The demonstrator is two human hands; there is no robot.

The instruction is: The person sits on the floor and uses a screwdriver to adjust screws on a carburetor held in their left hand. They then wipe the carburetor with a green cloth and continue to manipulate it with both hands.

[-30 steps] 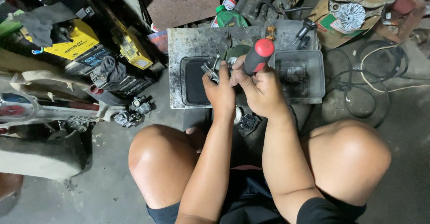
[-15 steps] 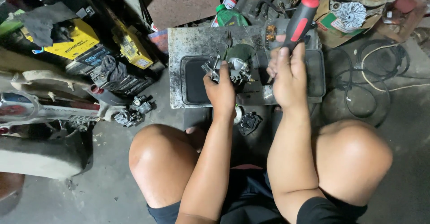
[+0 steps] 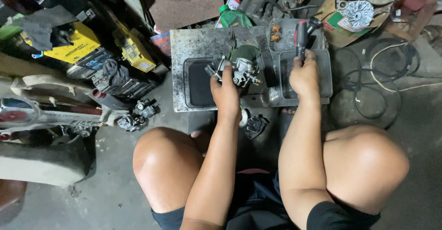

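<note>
A grimy metal tray (image 3: 193,46) sits on the floor between the person's knees. Over it the left hand (image 3: 225,92) grips a small carburetor (image 3: 241,69), seemingly only partly stripped. The right hand (image 3: 303,76) is closed around a red-and-black screwdriver (image 3: 301,37), held off the part.

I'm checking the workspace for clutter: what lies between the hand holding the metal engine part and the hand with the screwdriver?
In the head view, only bare grey tray surface and a compartment rim lie between left hand and right hand.
</note>
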